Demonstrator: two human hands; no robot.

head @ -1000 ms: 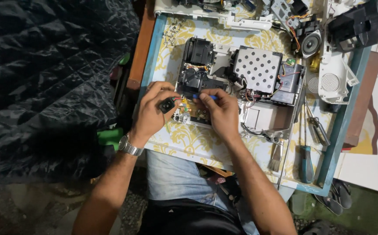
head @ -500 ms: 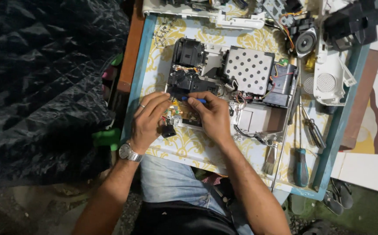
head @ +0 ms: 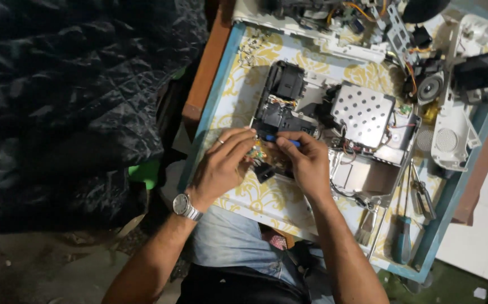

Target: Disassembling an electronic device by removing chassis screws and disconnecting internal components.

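A: Both hands at frame centre, over the near left corner of the opened device (head: 334,141). What has the right hand (head: 306,163) got?

B: Fingers curled and pinched on a thin blue-handled tool (head: 282,140), which lies roughly level, pointing toward 9 o'clock. The tip is hidden among the fingers.

A: And the left hand (head: 224,166)?

B: Fingers bent, tips pressed down on a small circuit board (head: 258,153) with coloured parts, at 3 o'clock from the knuckles. Cannot tell whether it grips the board or only steadies it. Ring on one finger, wristwatch (head: 185,206) at 7 o'clock from the hand.

A: Where does the board sit?

B: Between the two hands, at the device's near edge, just below its black block (head: 282,84). A small black part (head: 264,172) lies touching or just beside the board at 6 o'clock.

A: Surroundings?

B: The device rests on a tray (head: 221,67) with a blue rim and a yellow floral lining. Perforated metal plate (head: 363,111) at 2 o'clock from the right hand. White plastic housing (head: 452,138) at 3 o'clock, with a round speaker (head: 430,88) above it. Screwdriver with a blue-green handle (head: 402,241) at 5 o'clock, near the tray's right rim. Dark quilted cloth (head: 69,95) fills the 9 o'clock side.
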